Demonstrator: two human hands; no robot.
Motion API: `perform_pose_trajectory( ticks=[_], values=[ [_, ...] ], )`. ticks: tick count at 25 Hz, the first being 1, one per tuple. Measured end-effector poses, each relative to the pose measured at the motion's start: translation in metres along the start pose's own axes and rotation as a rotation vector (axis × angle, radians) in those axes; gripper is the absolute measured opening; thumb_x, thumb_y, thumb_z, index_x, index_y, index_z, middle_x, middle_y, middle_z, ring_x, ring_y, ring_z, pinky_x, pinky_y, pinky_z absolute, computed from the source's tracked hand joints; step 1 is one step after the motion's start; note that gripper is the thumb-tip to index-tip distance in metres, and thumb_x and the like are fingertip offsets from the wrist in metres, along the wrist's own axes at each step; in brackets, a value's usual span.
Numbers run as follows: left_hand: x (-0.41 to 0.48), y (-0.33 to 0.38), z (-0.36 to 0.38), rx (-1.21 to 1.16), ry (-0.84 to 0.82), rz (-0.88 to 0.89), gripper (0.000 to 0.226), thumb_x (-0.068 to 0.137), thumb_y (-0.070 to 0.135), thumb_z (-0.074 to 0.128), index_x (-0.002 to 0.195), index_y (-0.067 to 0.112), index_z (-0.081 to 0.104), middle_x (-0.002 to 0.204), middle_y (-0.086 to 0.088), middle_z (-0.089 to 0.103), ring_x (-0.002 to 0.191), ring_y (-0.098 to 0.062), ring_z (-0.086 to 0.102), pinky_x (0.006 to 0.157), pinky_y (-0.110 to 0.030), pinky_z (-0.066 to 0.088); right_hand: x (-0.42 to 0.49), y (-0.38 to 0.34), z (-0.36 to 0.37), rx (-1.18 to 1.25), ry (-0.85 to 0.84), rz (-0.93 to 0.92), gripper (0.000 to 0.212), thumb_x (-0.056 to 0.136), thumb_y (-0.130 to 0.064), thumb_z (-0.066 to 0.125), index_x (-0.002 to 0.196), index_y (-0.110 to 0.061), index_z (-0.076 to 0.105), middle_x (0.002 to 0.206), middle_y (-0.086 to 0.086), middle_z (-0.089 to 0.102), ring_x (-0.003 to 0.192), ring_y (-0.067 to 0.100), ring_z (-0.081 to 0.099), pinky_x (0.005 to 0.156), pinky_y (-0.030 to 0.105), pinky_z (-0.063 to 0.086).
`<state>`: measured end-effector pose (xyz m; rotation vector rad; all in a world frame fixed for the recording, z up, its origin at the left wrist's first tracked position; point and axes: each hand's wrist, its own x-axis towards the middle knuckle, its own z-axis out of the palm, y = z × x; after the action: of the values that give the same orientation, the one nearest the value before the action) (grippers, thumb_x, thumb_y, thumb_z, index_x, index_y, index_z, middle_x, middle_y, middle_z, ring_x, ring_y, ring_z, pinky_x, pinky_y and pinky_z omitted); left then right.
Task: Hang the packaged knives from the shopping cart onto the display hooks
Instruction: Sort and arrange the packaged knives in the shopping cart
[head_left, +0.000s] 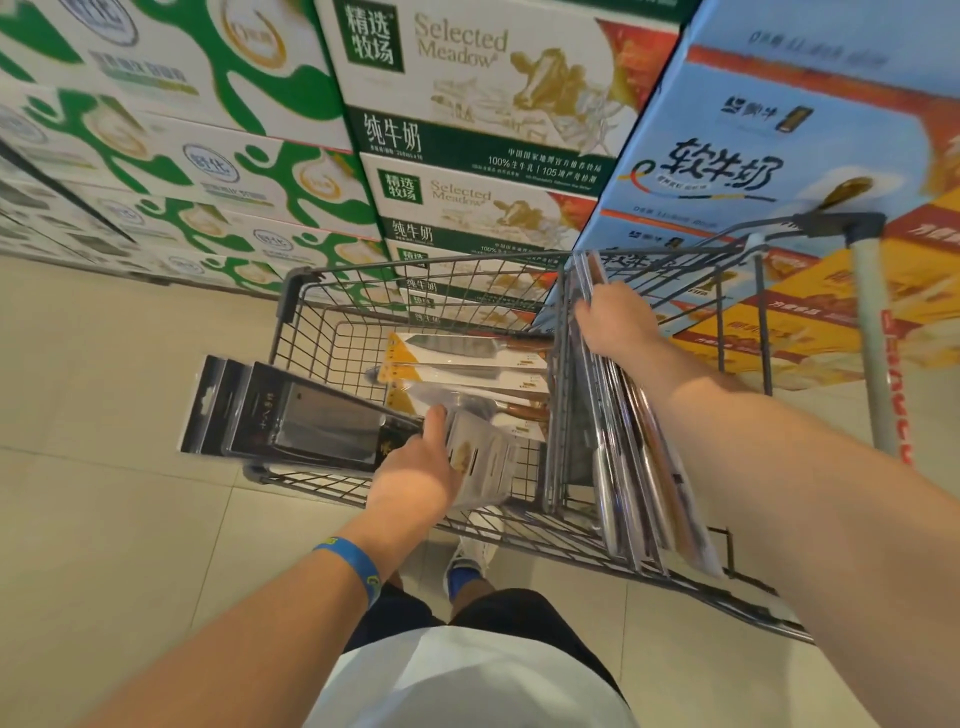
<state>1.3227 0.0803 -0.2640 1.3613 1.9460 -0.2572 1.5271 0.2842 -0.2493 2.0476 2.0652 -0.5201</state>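
**Inspector:** Surroundings and obstructions?

**Assessor:** The shopping cart (291, 296) stands on a pale tiled floor (104, 493), nose-on to a wall of stacked milk cartons. Its wire sides screen the lowest cartons. The cart handle (875, 338) is at the right, grey, with red lettering too blurred to read.

**Inspector:** Hands?

**Assessor:** The left hand (415, 467), with a blue wristband (353, 564) on the wrist, grips the black packaged cleavers (311, 415) at their near end, over the cart's left rim. The right hand (618, 322) is curled over the top of a bundle of packaged knives (623, 457) standing on edge in the cart's rear section.

**Inspector:** Counts?

**Assessor:** Three black hang-tab cards fan out from the left hand. One paler pack (483, 457) lies just beneath it; whether it is held, I cannot tell. Three yellow-carded knives (467, 358) lie flat in the basket, with two wooden handles showing. The bundle is seen edge-on and cannot be counted.

**Inspector:** Writing?

**Assessor:** Two centre cartons (493, 78) read "Selected Meadow", 精选牧场, 纯牛奶 and "100%". The print on the green-and-white cartons (218, 119) at the left is blurred. The blue cartons (727, 130) at the right carry characters ending 牛奶. The orange cartons (841, 291) behind the handle are illegible.
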Motion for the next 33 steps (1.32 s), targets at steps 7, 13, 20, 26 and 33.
perform_pose_trajectory(
  ticks=[7,13,20,26,33],
  values=[
    [0.005,-0.01,-0.015,-0.017,-0.02,0.032,0.062,0.095,0.021,0.057,0.142,0.024,0.017,0.079,-0.006,0.06,0.069,-0.024,0.061,0.064,-0.039,0.052,-0.066,0.018,-0.058,0.124,0.302,-0.005,0.037,0.109,-0.031,0.039,0.101,-0.002,0.061,0.119,0.019,0.052,0.085,0.035,0.056,0.071,0.037,0.039],
    [0.008,-0.023,-0.031,0.081,-0.071,0.046,0.078,0.097,0.025,0.055,0.155,0.018,0.002,0.07,-0.007,0.062,0.06,-0.025,0.062,0.049,-0.032,0.047,-0.13,0.006,-0.098,0.277,0.702,0.048,0.038,0.107,-0.027,0.044,0.116,0.002,0.066,0.131,0.022,0.053,0.098,0.039,0.062,0.08,0.038,0.047],
    [0.017,-0.051,-0.037,-0.015,-0.086,0.048,0.079,0.097,0.026,0.057,0.154,0.024,0.002,0.071,-0.005,0.061,0.051,-0.018,0.061,0.036,-0.027,0.04,-0.166,-0.013,-0.173,0.286,1.051,-0.031,0.035,0.105,-0.025,0.045,0.114,0.0,0.068,0.127,0.023,0.056,0.102,0.023,0.052,0.08,0.032,0.042],
    [0.013,-0.07,-0.045,-0.107,-0.115,0.048,0.081,0.095,0.023,0.061,0.153,0.027,0.005,0.08,-0.007,0.061,0.067,-0.025,0.066,0.062,-0.04,0.061,-0.183,-0.068,-0.232,0.304,1.264,-0.14,0.031,0.105,-0.018,0.049,0.092,0.005,0.067,0.109,0.026,0.06,0.083,0.016,0.045,0.068,0.024,0.036],
    [0.009,-0.073,-0.057,-0.123,-0.164,0.078,0.07,0.099,0.028,0.059,0.15,0.021,0.012,0.097,-0.011,0.063,0.073,-0.027,0.067,0.066,-0.043,0.064,-0.193,-0.143,-0.248,0.398,1.377,-0.313,0.025,0.102,-0.013,0.053,0.099,0.006,0.069,0.112,0.029,0.06,0.087,0.012,0.044,0.072,-0.004,0.029]
  ],
)
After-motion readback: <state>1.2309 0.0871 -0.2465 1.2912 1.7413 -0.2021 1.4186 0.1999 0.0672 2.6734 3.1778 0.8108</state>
